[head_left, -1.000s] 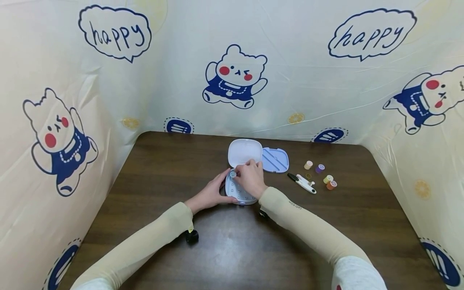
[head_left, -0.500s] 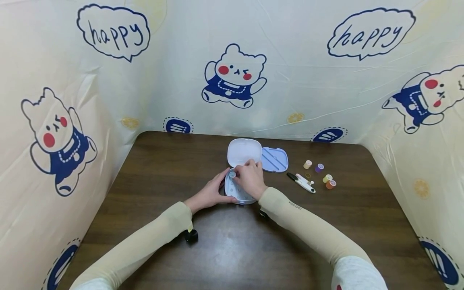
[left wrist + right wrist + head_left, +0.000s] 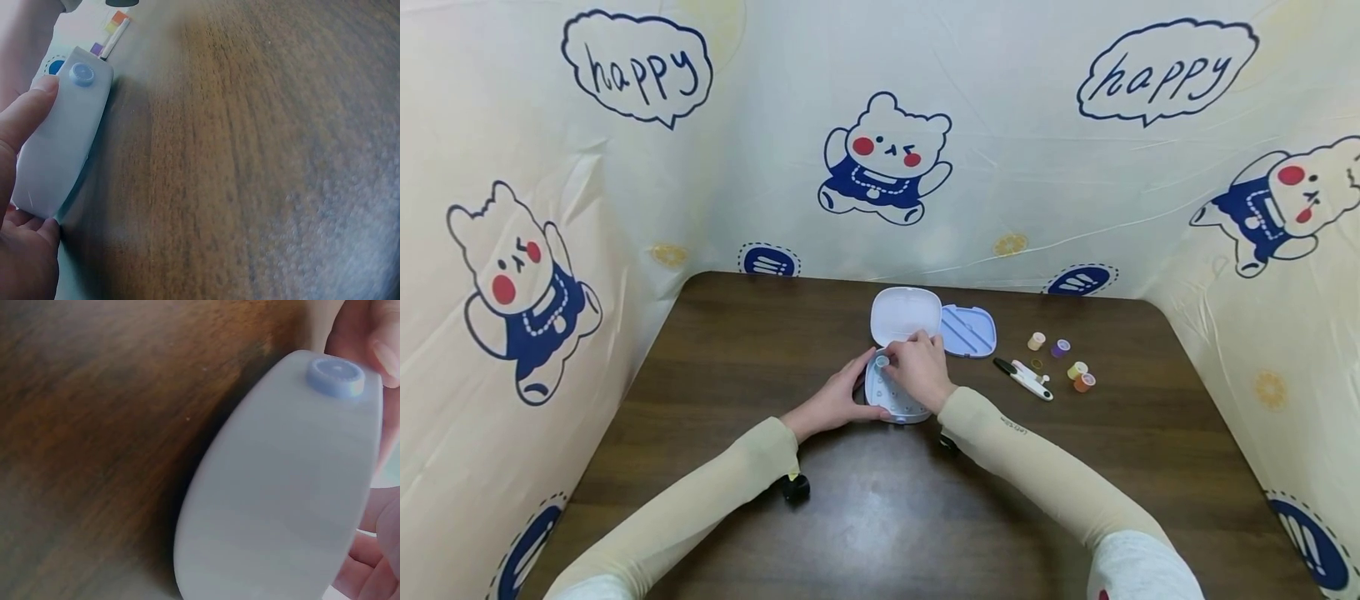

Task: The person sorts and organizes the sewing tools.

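A white sewing box (image 3: 901, 419) stands on the table with its pale lid (image 3: 906, 318) raised at the back. My left hand (image 3: 831, 406) grips the box from the left, thumb at the front wall and fingers along the side. In the left wrist view the thumb lies beside the round blue button (image 3: 82, 74). Over the box, my right hand (image 3: 919, 371) pinches a small light-blue thread spool (image 3: 882, 362) at the back left of the inside. The palm hides part of the dotted interior. The right wrist view shows the box wall (image 3: 275, 481) close up.
A lavender tray (image 3: 968, 331) lies right of the lid. Thread snips (image 3: 1026, 379) with a dark tip lie nearby. Farther right stand cream (image 3: 1037, 341), purple (image 3: 1061, 348), yellow (image 3: 1078, 370) and orange (image 3: 1084, 382) spools. A printed curtain (image 3: 737, 183) borders the table.
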### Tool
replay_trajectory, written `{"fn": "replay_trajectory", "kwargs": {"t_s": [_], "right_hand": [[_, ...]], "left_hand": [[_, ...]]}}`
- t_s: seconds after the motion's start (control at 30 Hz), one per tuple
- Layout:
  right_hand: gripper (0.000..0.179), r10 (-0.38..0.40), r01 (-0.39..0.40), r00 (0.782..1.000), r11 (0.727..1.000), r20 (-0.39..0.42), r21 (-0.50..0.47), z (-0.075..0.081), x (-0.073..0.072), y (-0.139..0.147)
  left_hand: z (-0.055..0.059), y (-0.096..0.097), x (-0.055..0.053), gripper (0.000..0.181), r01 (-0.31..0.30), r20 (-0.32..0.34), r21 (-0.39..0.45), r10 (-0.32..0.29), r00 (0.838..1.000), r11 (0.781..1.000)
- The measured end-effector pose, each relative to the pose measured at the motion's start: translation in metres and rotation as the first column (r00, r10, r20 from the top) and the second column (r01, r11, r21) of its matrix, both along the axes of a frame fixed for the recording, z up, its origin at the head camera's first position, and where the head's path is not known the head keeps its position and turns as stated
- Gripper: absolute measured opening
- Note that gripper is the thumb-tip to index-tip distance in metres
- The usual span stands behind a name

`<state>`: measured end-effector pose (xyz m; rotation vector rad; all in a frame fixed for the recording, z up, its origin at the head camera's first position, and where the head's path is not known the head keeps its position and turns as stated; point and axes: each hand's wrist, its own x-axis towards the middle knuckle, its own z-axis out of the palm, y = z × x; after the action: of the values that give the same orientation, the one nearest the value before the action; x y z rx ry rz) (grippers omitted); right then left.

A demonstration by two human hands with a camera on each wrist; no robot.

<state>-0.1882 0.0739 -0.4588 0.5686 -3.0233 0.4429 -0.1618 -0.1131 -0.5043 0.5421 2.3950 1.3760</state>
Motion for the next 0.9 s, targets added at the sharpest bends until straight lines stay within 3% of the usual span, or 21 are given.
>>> {"fn": "replay_trajectory", "kwargs": {"t_s": [0.43,0.9], "right_hand": [[0.02,-0.003,0.005,1.0,0.996,0.023,-0.094,0.011,0.002,0.012],[0.02,-0.031,0.034,0.999,0.981,0.021,-0.191,0.021,0.019,0.042]], "left_hand": [[-0.002,-0.001,-0.002,0.113,0.006,0.001,0.0,-0.006,1.0,1.0],[-0.001,-0.002,-0.002,0.114,0.006,0.01,-0.009,-0.006,1.0,1.0]]}}
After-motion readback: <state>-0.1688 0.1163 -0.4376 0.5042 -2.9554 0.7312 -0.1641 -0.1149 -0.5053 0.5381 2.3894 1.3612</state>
